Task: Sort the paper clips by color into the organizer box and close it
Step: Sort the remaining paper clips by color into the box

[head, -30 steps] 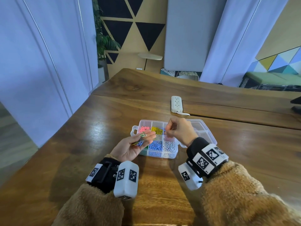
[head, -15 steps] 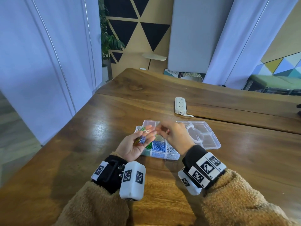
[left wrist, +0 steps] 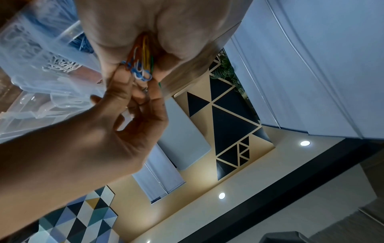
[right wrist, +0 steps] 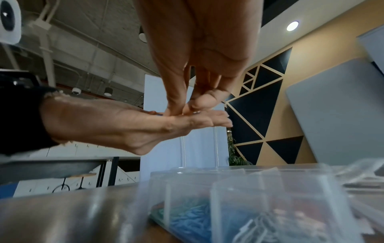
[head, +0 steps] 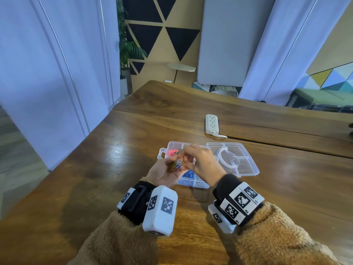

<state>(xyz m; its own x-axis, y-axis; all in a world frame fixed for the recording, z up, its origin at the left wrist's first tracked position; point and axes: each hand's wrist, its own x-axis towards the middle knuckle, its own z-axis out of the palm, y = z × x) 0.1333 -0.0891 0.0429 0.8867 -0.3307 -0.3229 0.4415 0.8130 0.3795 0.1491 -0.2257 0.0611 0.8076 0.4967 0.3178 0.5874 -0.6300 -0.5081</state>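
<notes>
A clear organizer box (head: 176,145) lies open on the wooden table, with pink clips (head: 172,152), blue clips (head: 188,176) and white clips (head: 200,184) in separate compartments. Just in front of it my left hand (head: 165,173) is held palm up, fingers fairly straight, carrying a small bunch of mixed paper clips (left wrist: 141,60). My right hand (head: 202,164) reaches over the box, and its thumb and forefinger (left wrist: 124,78) pinch at the blue and white clips in that bunch. In the right wrist view both hands (right wrist: 180,113) meet above the box (right wrist: 228,189).
The box's clear lid (head: 245,168) lies flat, folded out to the right. A white power strip (head: 211,124) with its cord sits farther back on the table (head: 95,178). The table's left edge drops off beside blue curtains.
My right hand has come back from over the box's far compartments to the bunch in my left palm. The left hand has stayed in front of the box.
</notes>
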